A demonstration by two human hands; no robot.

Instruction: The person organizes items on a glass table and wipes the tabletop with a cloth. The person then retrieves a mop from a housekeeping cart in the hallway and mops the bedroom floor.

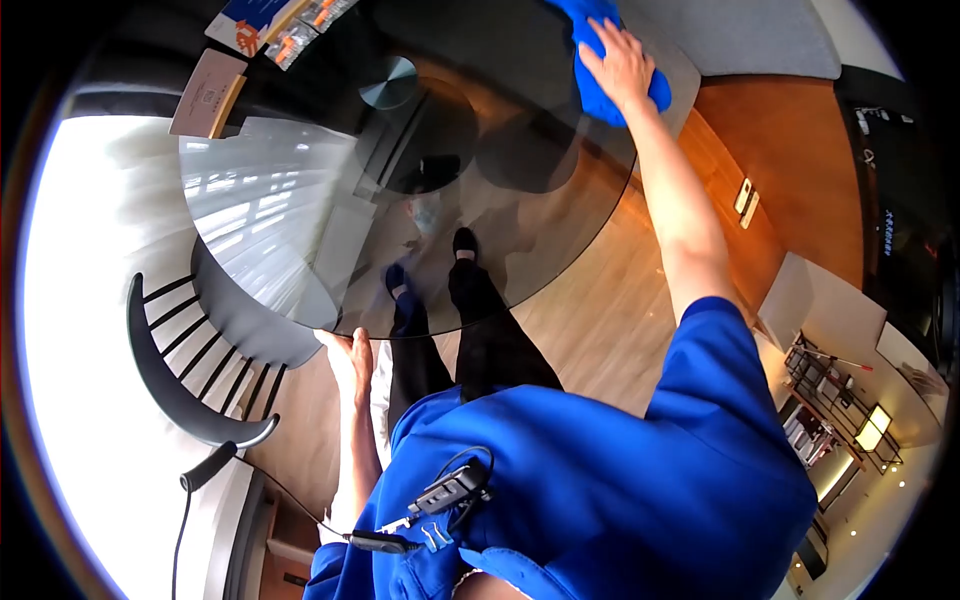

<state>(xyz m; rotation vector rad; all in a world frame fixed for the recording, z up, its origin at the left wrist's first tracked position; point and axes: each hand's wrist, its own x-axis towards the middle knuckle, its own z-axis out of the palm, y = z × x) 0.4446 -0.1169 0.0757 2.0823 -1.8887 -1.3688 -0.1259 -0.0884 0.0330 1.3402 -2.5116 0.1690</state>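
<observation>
A round tinted glass tabletop (520, 265) fills the upper middle of the view. My right hand (620, 65) lies on a blue cloth (600, 100) at its far right part. The fingers of that hand are spread over the bunched cloth, not wrapped round it. At the near left rim of the glass is my left hand (352, 357), closed on the edge; some of its fingers are hidden. Something white (381, 390) hangs beside my left forearm; I cannot make out what it is.
Small signs (208, 92) and orange-and-clear packets (291, 45) stand at the far left of the glass. A dark slatted chair (165, 385) is close by on the left. On the right are a grey cushion (745, 40) and a wooden panel (785, 165) with a socket.
</observation>
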